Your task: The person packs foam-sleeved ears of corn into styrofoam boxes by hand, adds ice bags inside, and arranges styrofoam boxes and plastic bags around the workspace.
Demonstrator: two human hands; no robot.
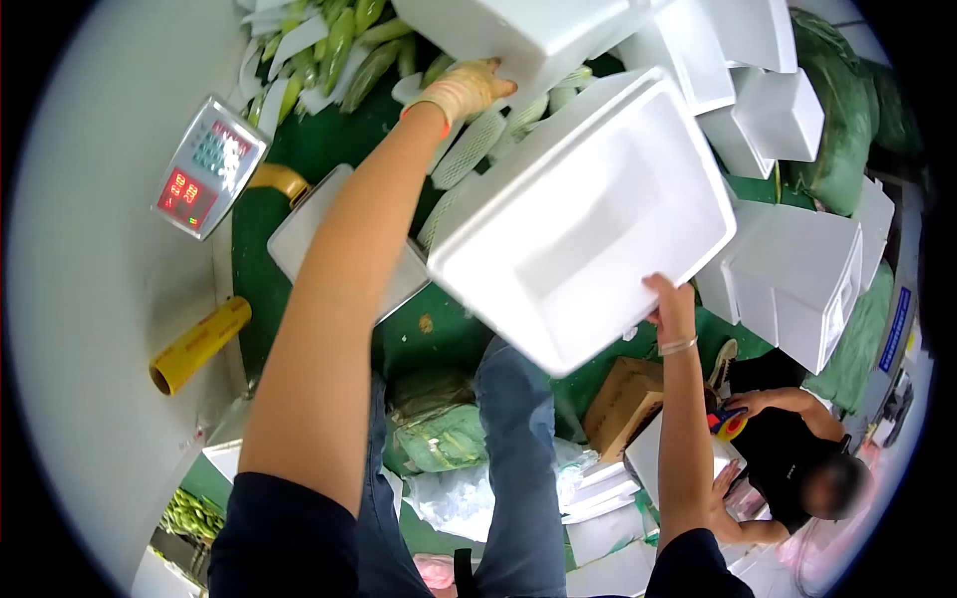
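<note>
Fingers of my bare right hand [676, 311] are clamped on the lower-right rim of an open white foam box [598, 214], which tilts across the centre of the frame, its hollow turned towards me. My gloved left hand [464, 90] is at top centre, fingers a little apart against a second foam box [573, 35]; whether they grip it, I cannot tell.

Long green vegetables [339, 45] lie at the upper left, and others in white mesh sleeves [469, 149] are partly hidden behind the open box. A digital scale display [209, 164] with red figures is at the upper left, a yellow roll [199, 345] below it. Stacked foam boxes [788, 259] and a green sack [837, 149] crowd the right. At the lower right, a person in black [793, 448] holds a tape dispenser [733, 427] near a cardboard carton [623, 399].

My left arm [339, 289] stretches up from the lower left, nearly straight, and crosses in front of a metal plate [299, 234]. My right arm [686, 439] rises almost vertically from the lower right, a bracelet [678, 346] at its wrist.
</note>
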